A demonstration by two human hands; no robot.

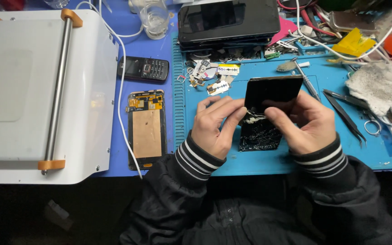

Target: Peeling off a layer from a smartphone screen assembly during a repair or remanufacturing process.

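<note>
Nearest the body, two black sleeves with striped cuffs lead to the hands over a blue work mat (296, 159). The left hand (215, 124) is curled, its fingertips (239, 113) pressed to a pale sticky residue at the middle of a black phone screen panel (268, 97). The right hand (307, 122) is closed around that panel's right edge, holding it tilted above the mat; the panel's lower half is cracked and glittering. Left of the hands, on the table (119, 168), a stripped phone frame (146, 129) lies face down beside a large white machine (41, 90). Black tweezers (345, 115) lie just right of the right hand, near a grey cloth (379, 88). Farther back sit a small keypad phone (143, 69), loose scraps, a glass (154, 19) and a dark tablet (228, 20).
</note>
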